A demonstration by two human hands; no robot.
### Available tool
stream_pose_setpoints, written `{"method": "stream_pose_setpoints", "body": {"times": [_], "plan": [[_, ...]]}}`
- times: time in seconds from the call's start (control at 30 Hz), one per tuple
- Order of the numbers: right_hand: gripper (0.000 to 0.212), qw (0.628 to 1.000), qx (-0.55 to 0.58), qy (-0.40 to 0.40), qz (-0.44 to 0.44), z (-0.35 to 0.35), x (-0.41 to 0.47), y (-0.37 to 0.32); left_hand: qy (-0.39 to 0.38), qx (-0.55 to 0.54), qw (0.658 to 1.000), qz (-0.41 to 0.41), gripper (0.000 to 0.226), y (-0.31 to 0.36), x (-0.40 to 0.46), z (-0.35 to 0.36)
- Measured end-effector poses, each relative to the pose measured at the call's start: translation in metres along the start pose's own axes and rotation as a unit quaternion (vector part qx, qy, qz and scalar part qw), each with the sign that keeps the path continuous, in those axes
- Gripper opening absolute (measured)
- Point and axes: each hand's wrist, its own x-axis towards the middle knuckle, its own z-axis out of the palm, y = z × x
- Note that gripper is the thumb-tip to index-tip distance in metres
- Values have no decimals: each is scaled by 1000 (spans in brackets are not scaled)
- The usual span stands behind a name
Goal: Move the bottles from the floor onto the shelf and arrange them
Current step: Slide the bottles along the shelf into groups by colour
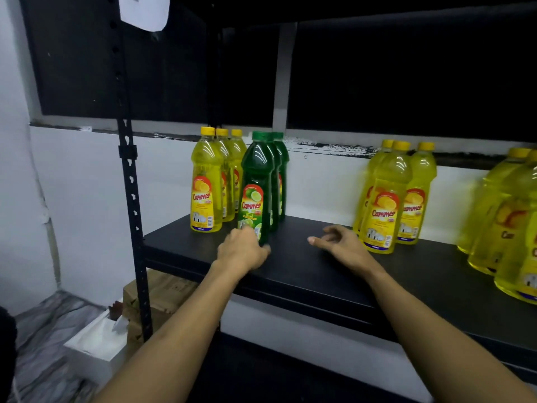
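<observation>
A black shelf board (305, 274) carries rows of upright bottles. At the left stand three yellow bottles (206, 184) one behind another. Beside them is a row of three green bottles (257, 175). My left hand (241, 251) is closed around the base of the front green bottle, which stands on the shelf. My right hand (340, 242) hovers over the bare board between the rows, fingers spread and holding nothing. Three more yellow bottles (386, 199) stand just right of that hand, and a further yellow group (508, 222) is at the far right edge.
A black perforated upright post (130, 181) frames the shelf's left side. Below on the floor are a brown cardboard box (162, 292) and a white box (98, 341). An upper shelf overhangs the bottles. A white wall lies behind.
</observation>
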Motion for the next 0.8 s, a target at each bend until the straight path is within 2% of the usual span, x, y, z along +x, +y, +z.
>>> {"method": "stream_pose_setpoints", "body": {"times": [0.07, 0.13, 0.23, 0.37, 0.47, 0.57, 0.8], "plan": [[62, 1000, -12, 12, 10, -22, -8, 11, 31, -134, 990, -16, 76, -4, 16, -4], [64, 999, -40, -1, 6, -24, -11, 12, 24, -238, 971, -7, 85, -15, 31, -5], [66, 998, -49, -26, -15, 9, -5, -8, 1, -296, 955, 18, 90, -31, 44, -1], [73, 997, 17, -41, -60, 78, 5, -53, 14, -337, 941, 36, 82, -46, 57, 12], [77, 997, 31, -12, -72, 113, 11, -70, 37, -335, 941, 32, 76, -50, 63, 18], [73, 996, 36, 13, -76, 125, 18, -69, 65, -308, 949, 33, 68, -51, 69, 25], [64, 997, 10, 17, -69, 130, 26, -61, 81, -280, 956, 32, 69, -51, 77, 37]]}}
